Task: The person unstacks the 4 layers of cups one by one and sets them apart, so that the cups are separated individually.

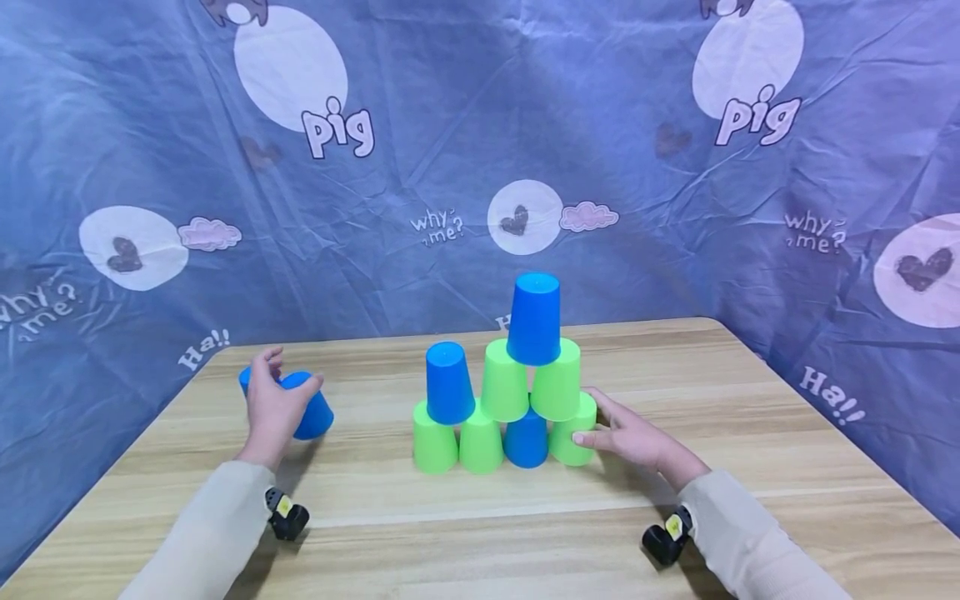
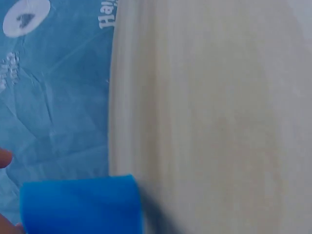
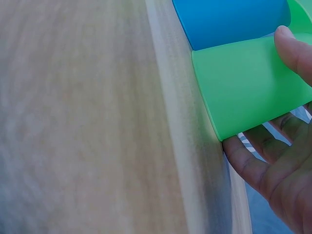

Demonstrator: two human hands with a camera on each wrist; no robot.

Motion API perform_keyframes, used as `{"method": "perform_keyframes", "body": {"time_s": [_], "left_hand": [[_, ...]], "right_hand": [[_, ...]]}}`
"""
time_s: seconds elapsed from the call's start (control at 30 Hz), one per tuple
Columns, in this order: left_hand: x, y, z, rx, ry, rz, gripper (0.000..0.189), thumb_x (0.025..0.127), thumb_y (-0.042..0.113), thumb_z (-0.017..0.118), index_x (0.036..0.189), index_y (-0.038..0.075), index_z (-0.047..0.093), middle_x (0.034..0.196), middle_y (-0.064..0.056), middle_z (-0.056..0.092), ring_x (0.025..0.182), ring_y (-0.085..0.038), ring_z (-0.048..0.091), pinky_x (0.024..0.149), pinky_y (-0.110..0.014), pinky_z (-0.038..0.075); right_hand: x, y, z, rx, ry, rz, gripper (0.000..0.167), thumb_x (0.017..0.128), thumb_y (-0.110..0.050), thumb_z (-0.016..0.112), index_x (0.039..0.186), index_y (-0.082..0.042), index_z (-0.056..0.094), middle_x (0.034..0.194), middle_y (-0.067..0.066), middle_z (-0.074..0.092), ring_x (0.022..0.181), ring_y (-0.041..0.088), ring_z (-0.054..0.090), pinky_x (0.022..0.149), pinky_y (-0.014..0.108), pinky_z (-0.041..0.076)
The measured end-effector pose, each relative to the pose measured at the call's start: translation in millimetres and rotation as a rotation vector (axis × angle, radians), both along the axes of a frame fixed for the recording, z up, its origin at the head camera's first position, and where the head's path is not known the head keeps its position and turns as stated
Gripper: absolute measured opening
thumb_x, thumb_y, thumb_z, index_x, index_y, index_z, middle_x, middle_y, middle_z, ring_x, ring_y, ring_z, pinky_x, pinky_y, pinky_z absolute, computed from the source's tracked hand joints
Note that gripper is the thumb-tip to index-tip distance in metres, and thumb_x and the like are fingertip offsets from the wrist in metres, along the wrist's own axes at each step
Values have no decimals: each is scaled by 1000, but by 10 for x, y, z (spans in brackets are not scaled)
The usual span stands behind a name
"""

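Upside-down plastic cups form a stack mid-table. Its bottom row runs from a left green cup point(image 1: 435, 440) through another green cup point(image 1: 480, 442) and a blue cup point(image 1: 526, 440) to a right-end green cup point(image 3: 253, 87). Above stand a blue cup point(image 1: 448, 383) and two green cups, one point(image 1: 505, 383) beside the other point(image 1: 557, 382); a blue cup point(image 1: 536, 321) tops these two. My right hand point(image 1: 628, 435) holds the right-end cup between thumb and fingers. At left, my left hand point(image 1: 276, 408) is over blue cups point(image 1: 315, 418), its fingers loosely bent; contact is partly hidden.
The wood-grain table point(image 1: 360, 533) reaches back to a blue printed cloth point(image 1: 420, 150) hanging behind it. Small black cameras are strapped to the left wrist point(image 1: 287, 515) and the right wrist point(image 1: 667, 537).
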State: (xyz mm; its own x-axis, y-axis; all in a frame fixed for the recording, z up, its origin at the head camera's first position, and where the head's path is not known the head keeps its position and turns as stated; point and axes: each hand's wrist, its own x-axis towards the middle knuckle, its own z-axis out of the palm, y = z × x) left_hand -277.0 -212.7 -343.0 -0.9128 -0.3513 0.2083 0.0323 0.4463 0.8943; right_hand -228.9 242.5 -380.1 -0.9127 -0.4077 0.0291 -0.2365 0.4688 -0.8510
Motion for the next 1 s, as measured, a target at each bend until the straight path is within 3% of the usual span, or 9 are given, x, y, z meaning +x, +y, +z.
{"method": "perform_keyframes", "body": {"time_s": [0.17,0.43,0.63,0.8,1.0], "left_hand": [[30,168,159,-20,140,12,69,82,16,68,139,10,30,139,-17,35,131,-32,32,107,-47,29],[142,443,315,89,251,-88,60,87,19,63,136,10,30,134,-11,37,129,-23,35,108,-40,30],[199,659,450,158,283,-215,54,90,14,59,135,6,32,129,-12,39,123,-23,39,108,-40,31],[248,810,522,140,287,-311,51,91,12,56,137,6,34,133,-13,40,127,-25,39,109,-41,31],[292,936,588,134,268,-382,51,92,13,56,139,6,36,139,-11,41,131,-22,38,109,-37,32]], "right_hand": [[2,7,-8,-3,-1,7,61,89,-25,61,139,-8,30,125,14,51,121,37,43,101,61,29],[0,7,-14,-11,-1,12,63,89,-24,61,140,-7,29,126,15,51,122,38,43,102,61,29],[2,9,-23,-10,-6,4,63,89,-26,61,140,-8,29,128,15,49,124,39,41,102,61,29],[-2,10,-37,-14,-20,-2,64,88,-27,61,141,-10,28,129,14,49,124,38,41,102,62,28],[0,18,-23,-9,-23,-11,63,88,-28,61,140,-12,28,128,14,49,124,38,41,101,63,28]]}}
